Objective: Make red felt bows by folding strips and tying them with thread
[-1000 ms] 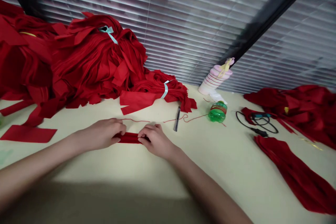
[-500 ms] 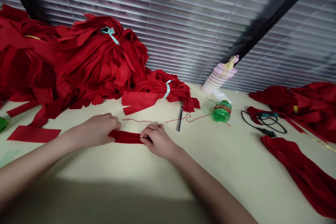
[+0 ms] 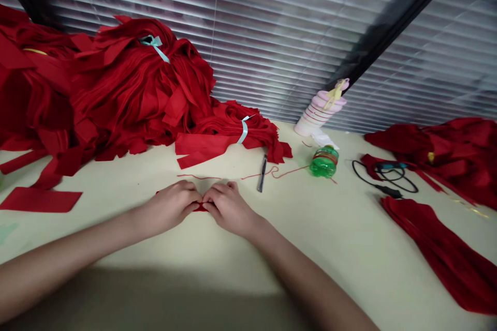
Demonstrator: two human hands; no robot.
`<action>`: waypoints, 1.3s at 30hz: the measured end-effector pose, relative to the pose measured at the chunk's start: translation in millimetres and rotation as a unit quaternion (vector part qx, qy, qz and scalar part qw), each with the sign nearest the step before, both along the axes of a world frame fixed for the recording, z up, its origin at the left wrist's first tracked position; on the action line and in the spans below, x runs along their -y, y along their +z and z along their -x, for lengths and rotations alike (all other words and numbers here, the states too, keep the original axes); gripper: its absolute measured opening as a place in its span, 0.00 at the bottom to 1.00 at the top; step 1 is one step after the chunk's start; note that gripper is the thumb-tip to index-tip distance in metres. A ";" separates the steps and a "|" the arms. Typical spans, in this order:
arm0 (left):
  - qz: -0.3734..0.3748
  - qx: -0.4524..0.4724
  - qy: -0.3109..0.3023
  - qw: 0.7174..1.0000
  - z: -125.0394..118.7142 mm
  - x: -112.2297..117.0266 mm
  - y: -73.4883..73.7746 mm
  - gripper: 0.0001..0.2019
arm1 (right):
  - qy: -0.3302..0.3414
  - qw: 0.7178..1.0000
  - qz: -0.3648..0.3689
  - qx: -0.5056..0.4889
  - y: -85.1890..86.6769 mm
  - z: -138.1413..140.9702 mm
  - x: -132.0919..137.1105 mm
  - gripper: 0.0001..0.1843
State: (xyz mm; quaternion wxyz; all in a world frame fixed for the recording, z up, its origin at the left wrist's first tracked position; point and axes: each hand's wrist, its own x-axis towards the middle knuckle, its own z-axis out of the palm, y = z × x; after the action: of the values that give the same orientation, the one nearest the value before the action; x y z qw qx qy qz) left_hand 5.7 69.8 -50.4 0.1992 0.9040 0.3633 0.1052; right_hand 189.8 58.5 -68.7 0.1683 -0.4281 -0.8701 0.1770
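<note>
1. Two closed pinches, left hand (image 3: 170, 208) and right hand (image 3: 229, 210), both gripping a red felt strip (image 3: 200, 208), fingertips now meeting, the earlier gap between hands gone.
2. Strip folded or bunched under the fingers, can't tell which, only slivers showing, near the middle of the bench (image 3: 341, 248).
3. Just beyond the hands, a length of red thread (image 3: 198, 177) and a pen (image 3: 262, 173).
4. Toward the back edge, a heap of red felt (image 3: 135, 93) and a green bottle (image 3: 323, 162).

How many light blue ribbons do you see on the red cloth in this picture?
2: one light blue ribbon on top of the large red cloth pile, and one around the smaller red bundle beside it. More may be hidden inside the cloth.
</note>
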 end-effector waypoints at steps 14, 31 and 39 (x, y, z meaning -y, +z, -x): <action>-0.025 -0.005 0.022 0.999 -2.5 2.3 -7.8 0.10 | -0.004 0.995 -0.094 -0.021 -1.0 -1.7 6.0 0.04; 0.007 0.062 -0.065 0.996 6.6 -17.1 -2.7 0.10 | 0.099 0.931 -0.340 0.086 -5.5 2.5 18.1 0.13; 0.010 0.058 -0.082 0.995 10.7 -16.2 -2.6 0.12 | 0.076 0.936 -0.331 0.093 -5.4 1.8 18.1 0.13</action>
State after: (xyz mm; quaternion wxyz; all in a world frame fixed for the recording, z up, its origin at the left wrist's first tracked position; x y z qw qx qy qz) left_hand -5.0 86.1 -53.0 0.2373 0.9211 0.2765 0.1368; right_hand 188.0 40.4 -74.1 0.2046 -0.2953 -0.9211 -0.1498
